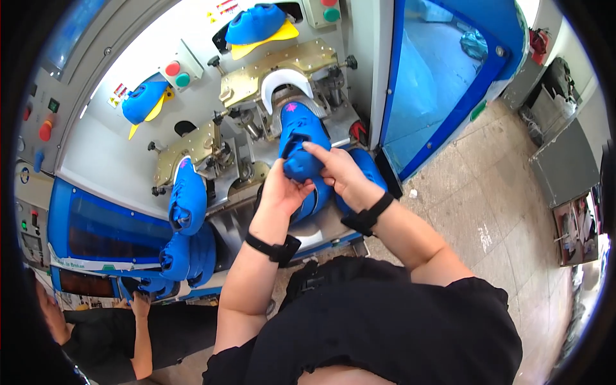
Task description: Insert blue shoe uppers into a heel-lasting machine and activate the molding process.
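Observation:
A blue shoe upper [304, 123] with a pink star-like mark lies with its toe at the white curved pad [286, 76] of a machine's brass-coloured clamp plate [241, 80]. Its heel end points toward me. My left hand [282, 187] grips that heel end from the left and below, fingers curled under it. From the right, my right hand [345, 172] holds the same upper, its index finger stretched onto the collar opening. More blue uppers rest on the metal ledge, one below my hands [316, 200] and another upper [367, 168] by my right wrist.
At the left station a blue upper [188, 200] stands against a second clamp, above a pile of blue uppers [204, 256]. Blue-and-yellow uppers [256, 25] sit up on the machine near red and green buttons [331, 14]. A co-worker's hand [140, 304] is at lower left; a blue-framed door [443, 122] stands right.

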The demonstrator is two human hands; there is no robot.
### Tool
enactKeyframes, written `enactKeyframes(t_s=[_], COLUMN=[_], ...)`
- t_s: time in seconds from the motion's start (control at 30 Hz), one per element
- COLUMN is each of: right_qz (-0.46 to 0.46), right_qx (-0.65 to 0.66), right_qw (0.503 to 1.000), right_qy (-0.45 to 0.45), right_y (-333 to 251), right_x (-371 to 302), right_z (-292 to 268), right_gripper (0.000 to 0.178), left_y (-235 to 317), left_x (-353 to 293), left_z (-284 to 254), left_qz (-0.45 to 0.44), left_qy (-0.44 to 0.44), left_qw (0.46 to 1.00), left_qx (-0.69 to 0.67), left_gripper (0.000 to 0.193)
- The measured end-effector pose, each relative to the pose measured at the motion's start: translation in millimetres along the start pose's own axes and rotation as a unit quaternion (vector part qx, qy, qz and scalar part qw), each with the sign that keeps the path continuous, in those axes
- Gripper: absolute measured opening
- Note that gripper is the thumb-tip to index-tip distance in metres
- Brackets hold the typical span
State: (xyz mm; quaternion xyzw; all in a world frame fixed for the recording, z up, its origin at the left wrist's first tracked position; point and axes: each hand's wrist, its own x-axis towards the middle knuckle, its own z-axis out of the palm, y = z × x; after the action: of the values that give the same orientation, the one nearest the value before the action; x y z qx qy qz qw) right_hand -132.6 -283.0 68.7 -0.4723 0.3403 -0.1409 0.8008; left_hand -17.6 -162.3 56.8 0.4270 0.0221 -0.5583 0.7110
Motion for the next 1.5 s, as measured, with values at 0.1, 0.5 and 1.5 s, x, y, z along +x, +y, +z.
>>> enactKeyframes(t_s=[0.1, 0.5, 1.5], right_qz=[-0.343, -0.223, -0.160], right_qx=[-0.188, -0.049, -0.174], right_qw=[0.920, 0.890, 0.886], right_qy=[0.028, -0.395, -0.399], right_y=[-6.0, -11.3, 86.5], right_x=[-30.0, -95.5, -45.0], right_z=[43.4, 70.3, 329.5], right_gripper=[0.045, 0.068, 0.034], left_y=[8.6, 9.0, 87.2], left_x=[-8.3, -179.6, -289.1], left_z=[-13.7, -144.7, -261.6], left_qz=[-0.014, 0.260, 0.283], left_qy=[-0.020, -0.031, 0.612], left_qw=[0.974, 0.945, 0.514], left_qx=[-0.226, 0.196, 0.530], left_gripper=[0.043, 0.074, 0.063])
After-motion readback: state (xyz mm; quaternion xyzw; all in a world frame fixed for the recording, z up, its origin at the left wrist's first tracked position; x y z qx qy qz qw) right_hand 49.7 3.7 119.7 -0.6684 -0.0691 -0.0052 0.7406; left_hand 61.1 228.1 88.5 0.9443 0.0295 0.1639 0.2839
